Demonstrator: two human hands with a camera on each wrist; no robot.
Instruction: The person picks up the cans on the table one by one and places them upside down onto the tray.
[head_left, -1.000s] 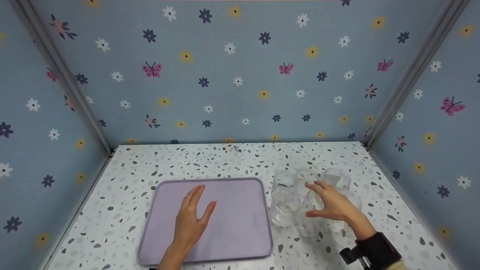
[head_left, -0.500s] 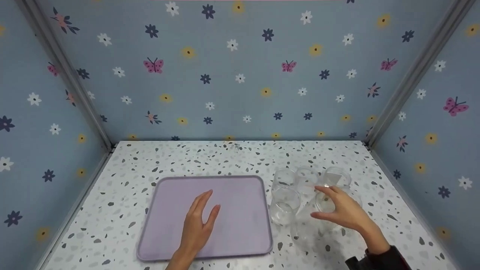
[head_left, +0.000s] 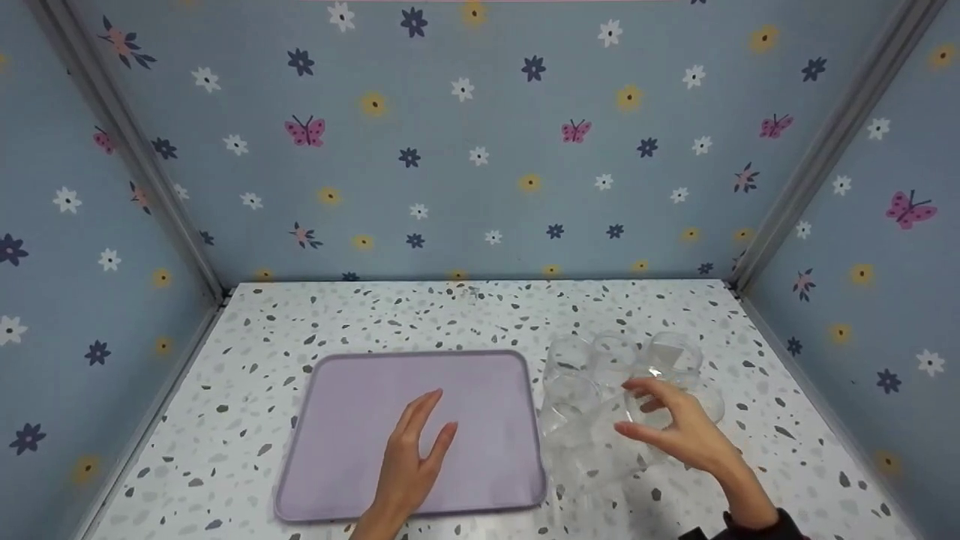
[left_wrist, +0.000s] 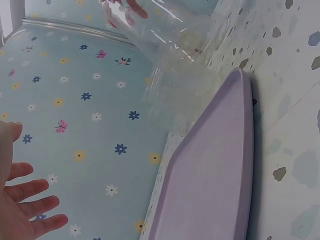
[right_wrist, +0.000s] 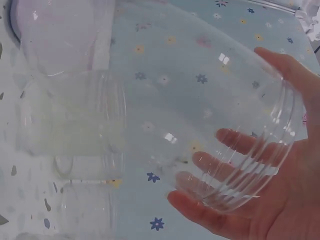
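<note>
My right hand (head_left: 686, 431) grips a clear jar (right_wrist: 200, 95) around its threaded neck, as the right wrist view shows, with the thumb on one side and the fingers on the other. The jar is tilted, its body pointing left and toward me. Through its transparent wall the fingers show. My left hand (head_left: 409, 465) hovers over the lilac tray (head_left: 337, 420), fingers straight, thumb spread, holding nothing. Several more clear jars (head_left: 568, 352) stand grouped right of the tray; the held jar overlaps some of them, so their outlines are hard to separate.
The speckled white tabletop (head_left: 420, 322) carries the tray and jars. Behind it rises a blue flowered wall (head_left: 450, 202), with similar side panels left and right. Grey strips (head_left: 810, 142) run along the wall corners.
My left hand has moved right and a little nearer to me over the tray. The held jar has tipped and swung left and toward me in my right hand.
</note>
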